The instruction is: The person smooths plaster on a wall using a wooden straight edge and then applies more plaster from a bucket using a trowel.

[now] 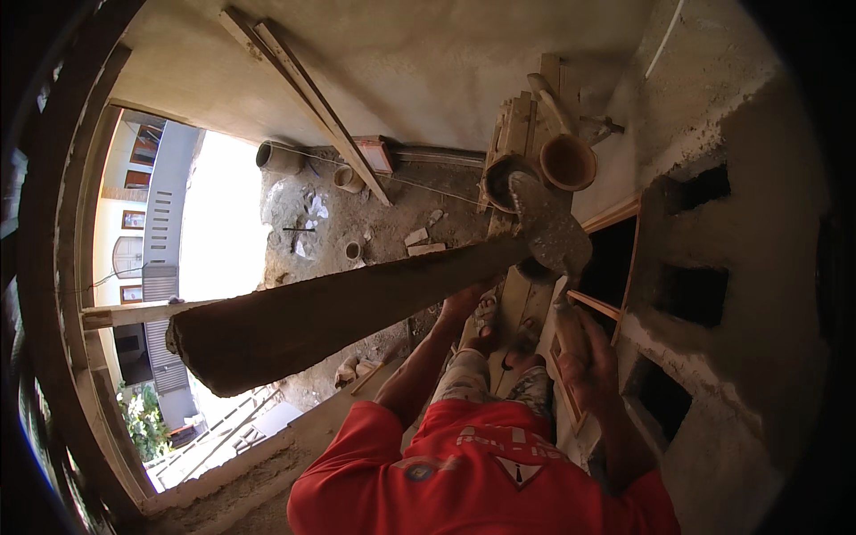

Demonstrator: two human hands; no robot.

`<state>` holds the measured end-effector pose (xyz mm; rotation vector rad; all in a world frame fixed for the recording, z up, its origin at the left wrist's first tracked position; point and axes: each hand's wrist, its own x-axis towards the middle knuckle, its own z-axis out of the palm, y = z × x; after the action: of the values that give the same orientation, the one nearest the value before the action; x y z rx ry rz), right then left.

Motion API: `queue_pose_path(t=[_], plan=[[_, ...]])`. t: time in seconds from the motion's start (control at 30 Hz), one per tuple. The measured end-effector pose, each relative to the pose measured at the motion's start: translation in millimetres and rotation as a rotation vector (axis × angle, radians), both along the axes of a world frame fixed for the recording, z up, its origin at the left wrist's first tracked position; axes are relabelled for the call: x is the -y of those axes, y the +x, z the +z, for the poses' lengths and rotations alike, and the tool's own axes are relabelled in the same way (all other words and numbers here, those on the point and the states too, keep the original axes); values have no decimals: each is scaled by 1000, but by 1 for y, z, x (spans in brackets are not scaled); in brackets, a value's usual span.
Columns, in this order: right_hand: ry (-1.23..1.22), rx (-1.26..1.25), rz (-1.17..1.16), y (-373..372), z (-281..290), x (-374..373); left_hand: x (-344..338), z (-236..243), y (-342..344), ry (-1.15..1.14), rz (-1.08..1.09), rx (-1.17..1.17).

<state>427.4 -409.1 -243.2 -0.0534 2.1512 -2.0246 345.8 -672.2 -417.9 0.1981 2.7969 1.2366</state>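
Head view: shows trowel (555, 234) clamped in right hand (592, 361), blade overlapping end of dark board (348, 312), contact unclear. Cannot tell grip of left hand (462, 301), partly hidden behind board. Could drop board through slack support; could misstep on narrow planks (510, 301).

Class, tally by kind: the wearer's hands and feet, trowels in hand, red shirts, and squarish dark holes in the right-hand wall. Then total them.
Hands: 2
Feet: 2
Trowel: 1
Red shirt: 1
Squarish holes: 3
Total: 9
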Motion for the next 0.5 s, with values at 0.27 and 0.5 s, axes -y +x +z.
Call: queue_pose_path(t=[0.27, 0.5], plan=[[109, -525, 265, 44, 110, 16, -17, -44, 15, -121, -161, -154], [198, -518, 195, 76, 118, 19, -46, -38, 18, -97, -193, -72]])
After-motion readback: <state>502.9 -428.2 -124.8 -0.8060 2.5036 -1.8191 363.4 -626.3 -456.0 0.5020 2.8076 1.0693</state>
